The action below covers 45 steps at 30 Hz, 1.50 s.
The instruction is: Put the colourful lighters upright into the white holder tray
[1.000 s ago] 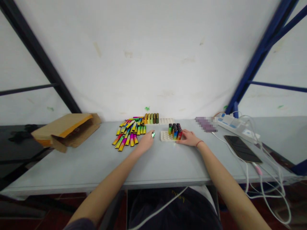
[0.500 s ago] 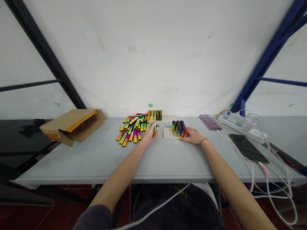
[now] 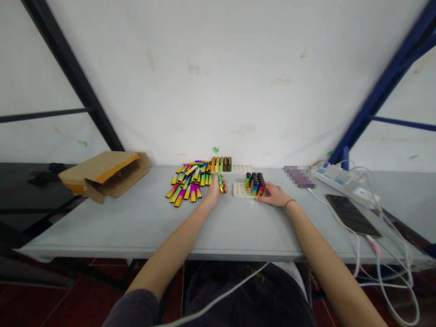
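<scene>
While left hand [image 3: 214, 190] wraps tight round one tube [image 3: 220, 180], its long axis tilts, green end up-left; right hand's [image 3: 276, 195] grip unclear.

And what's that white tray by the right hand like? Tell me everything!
The white, rectangular, plastic-looking tray lies flat on the grey table. Rows of small hollows show on its left; shiny rainbow-coloured tubes with dark tops stand upright on its right. The right hand is at that end, possibly touching the tray.

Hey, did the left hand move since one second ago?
Yes, the left hand moved up the picture, closer to the green mark on the wall.
</scene>
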Each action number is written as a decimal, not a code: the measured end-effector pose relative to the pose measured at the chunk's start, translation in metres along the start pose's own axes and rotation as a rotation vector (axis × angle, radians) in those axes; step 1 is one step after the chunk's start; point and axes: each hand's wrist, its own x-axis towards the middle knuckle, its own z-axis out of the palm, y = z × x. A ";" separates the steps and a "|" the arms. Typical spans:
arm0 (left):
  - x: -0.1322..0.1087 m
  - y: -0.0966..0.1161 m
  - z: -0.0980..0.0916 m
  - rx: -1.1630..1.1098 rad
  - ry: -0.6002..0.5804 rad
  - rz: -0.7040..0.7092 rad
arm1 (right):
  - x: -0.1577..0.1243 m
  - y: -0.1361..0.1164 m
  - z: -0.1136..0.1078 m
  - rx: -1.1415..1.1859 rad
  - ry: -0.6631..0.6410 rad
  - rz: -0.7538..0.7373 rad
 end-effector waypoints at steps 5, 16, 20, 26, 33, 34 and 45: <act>-0.001 0.002 0.001 -0.003 0.016 -0.002 | 0.000 0.000 0.000 0.006 -0.003 0.006; 0.002 -0.001 0.003 0.087 0.138 -0.060 | -0.002 -0.001 0.000 0.010 -0.003 0.011; 0.003 -0.001 0.006 0.106 0.190 -0.069 | -0.002 -0.002 -0.001 0.010 -0.008 0.010; 0.004 -0.004 0.007 0.157 0.243 -0.013 | -0.001 0.000 0.000 0.012 0.002 -0.002; 0.002 -0.004 0.006 0.134 0.224 -0.002 | 0.000 0.001 0.001 0.025 0.011 -0.009; 0.002 -0.003 0.007 0.131 0.219 -0.010 | 0.000 0.001 0.001 0.026 0.012 -0.011; 0.004 -0.005 0.006 0.110 0.282 0.010 | 0.000 0.002 0.003 0.033 0.013 -0.005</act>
